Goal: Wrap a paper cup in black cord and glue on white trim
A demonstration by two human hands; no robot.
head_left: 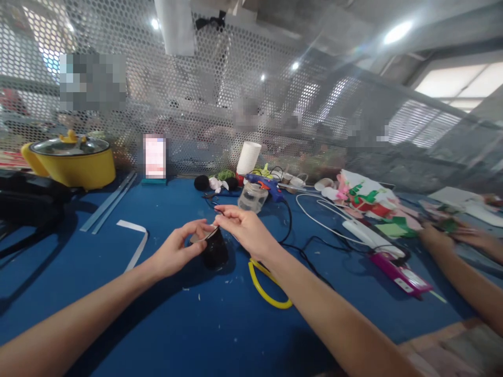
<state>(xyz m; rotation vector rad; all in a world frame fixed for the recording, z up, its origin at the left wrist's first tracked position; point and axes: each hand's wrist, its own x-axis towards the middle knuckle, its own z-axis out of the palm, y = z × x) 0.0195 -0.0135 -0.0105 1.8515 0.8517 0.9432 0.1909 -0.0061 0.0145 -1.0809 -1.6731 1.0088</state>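
Resting on the blue table (157,324), the small dark cup (215,253) looks light and stiff, so hold its rim, where your left hand (181,249) pinches; what your right hand (247,229) pinches, I can't tell.

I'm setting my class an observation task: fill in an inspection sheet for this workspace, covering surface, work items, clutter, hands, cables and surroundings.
Surface: blue tabletop, dotted with small pale scraps.
Work items: black cup-shaped container between the hands.
Clutter: white strip, yellow tube, clear jar, blue glue gun, lidded yellow electric pot.
Hands: left hand at the container's rim; right hand beside it, fingertips together, anything pinched too small to identify.
Cables: black cord near the glue gun; white cable; pink-and-white power strip.
Surroundings: perforated screen behind; co-worker's hand at far right.
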